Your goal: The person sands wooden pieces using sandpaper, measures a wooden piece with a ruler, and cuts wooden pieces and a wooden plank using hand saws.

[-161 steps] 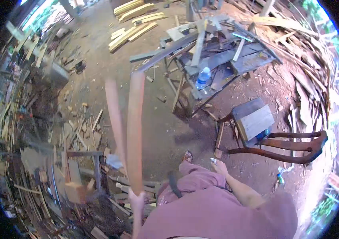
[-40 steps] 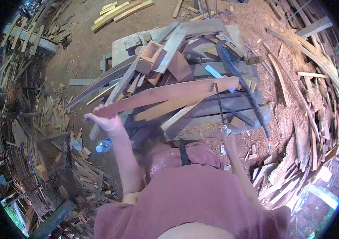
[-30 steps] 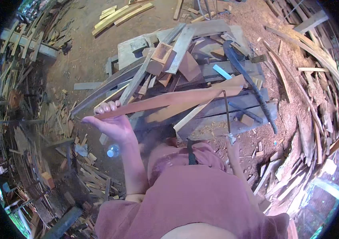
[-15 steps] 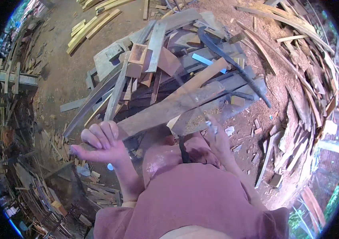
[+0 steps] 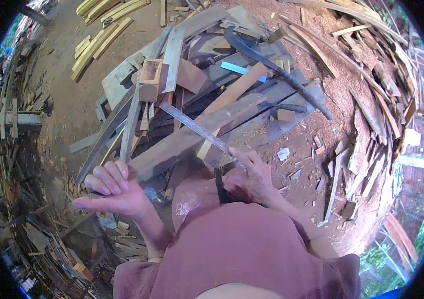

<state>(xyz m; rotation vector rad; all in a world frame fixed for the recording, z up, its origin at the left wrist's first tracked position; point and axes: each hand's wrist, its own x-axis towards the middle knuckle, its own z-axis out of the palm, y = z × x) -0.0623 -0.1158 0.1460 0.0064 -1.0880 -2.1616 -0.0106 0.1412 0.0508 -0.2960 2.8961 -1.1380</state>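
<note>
Curling its fingers at the near end of a wooden board (image 5: 169,153), the left hand (image 5: 109,188) points its thumb outward; the board slants away to the right. The right hand (image 5: 256,174) clasps a narrow metal tool (image 5: 195,126) crossing above the board. Beyond, a dark curved bar (image 5: 292,82) lies on the cluttered surface (image 5: 274,130).

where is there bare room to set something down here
Mostly bare: the brown dirt floor between the stacked yellow planks and weathered grey wooden bench. A smaller patch, dotted with shavings, lies on the bench's near right edge, below the small tan wooden block. Crowded: the bench's middle, under the long brown wooden board.
</note>
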